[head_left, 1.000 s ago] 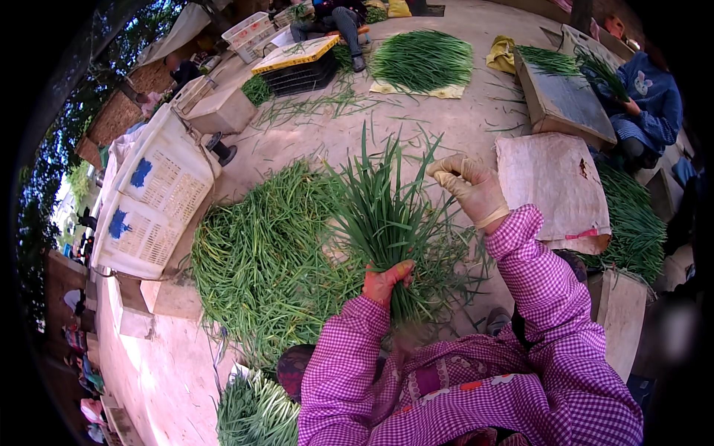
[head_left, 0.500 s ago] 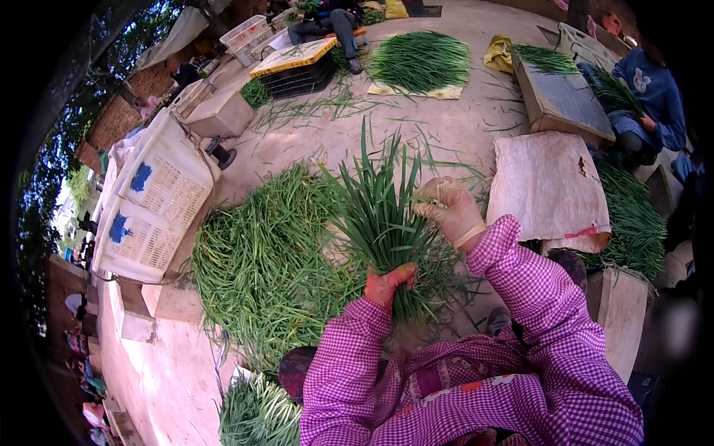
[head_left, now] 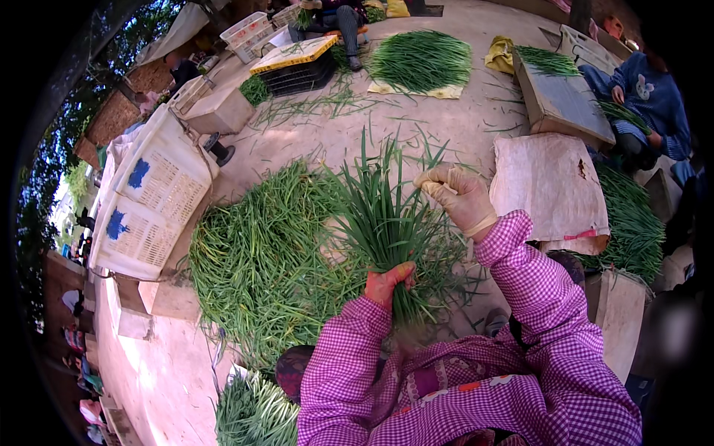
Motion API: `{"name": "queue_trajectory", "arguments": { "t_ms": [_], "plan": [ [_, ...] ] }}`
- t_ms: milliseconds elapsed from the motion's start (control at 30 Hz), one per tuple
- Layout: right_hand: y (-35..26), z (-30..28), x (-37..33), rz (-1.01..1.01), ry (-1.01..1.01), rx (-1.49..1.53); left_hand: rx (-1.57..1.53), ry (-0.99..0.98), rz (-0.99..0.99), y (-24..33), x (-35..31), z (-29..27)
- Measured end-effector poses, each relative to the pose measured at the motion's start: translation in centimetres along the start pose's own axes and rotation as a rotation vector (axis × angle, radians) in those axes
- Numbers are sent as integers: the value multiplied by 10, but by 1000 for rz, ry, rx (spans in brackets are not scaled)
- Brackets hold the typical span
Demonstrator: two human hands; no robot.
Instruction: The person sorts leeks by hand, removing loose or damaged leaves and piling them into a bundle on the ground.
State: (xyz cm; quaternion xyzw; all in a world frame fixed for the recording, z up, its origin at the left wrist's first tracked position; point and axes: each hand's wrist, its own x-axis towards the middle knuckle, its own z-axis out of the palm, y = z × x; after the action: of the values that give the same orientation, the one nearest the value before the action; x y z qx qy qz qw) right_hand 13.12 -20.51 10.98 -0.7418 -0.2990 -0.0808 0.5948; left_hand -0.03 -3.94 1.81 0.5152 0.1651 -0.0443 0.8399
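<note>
An upright bunch of garlic chives [head_left: 385, 234], leaves fanned out at the top, is gripped near its lower part by my left hand [head_left: 389, 286], fingers and thumb wrapped round it. Just right of the leaf tips is my right hand [head_left: 461, 197] in a pale, thin glove. Its thumb and fingertips are pinched together; whether a leaf is between them is too small to tell. Under and left of the bunch spreads a large loose heap of chives [head_left: 256, 260] on the ground. Another pile of chives with pale stems [head_left: 256, 409] lies by my left knee.
A white plastic crate [head_left: 160, 201] stands at left. Ahead, chives [head_left: 420, 61] lie on a mat beside a black crate [head_left: 301, 78] with a yellow-edged lid. At right are a pale sack [head_left: 549, 189], a box [head_left: 561, 104] and a seated person in blue [head_left: 654, 97] holding chives.
My right hand has moved a little right and up, away from the bunch's leaves. The left hand keeps its grip. The person at right has lowered their chives and raised one hand.
</note>
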Motion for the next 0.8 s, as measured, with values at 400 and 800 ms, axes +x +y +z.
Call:
{"name": "queue_trajectory", "arguments": {
  "t_ms": [400, 800],
  "plan": [
    [-14, 20, -15, -104, -115, -597, 63, -60, -37, -4, -3, 5],
    [-5, -16, 3, -127, -58, -515, 33, 12, 18, -2, -2, 7]
  ]
}}
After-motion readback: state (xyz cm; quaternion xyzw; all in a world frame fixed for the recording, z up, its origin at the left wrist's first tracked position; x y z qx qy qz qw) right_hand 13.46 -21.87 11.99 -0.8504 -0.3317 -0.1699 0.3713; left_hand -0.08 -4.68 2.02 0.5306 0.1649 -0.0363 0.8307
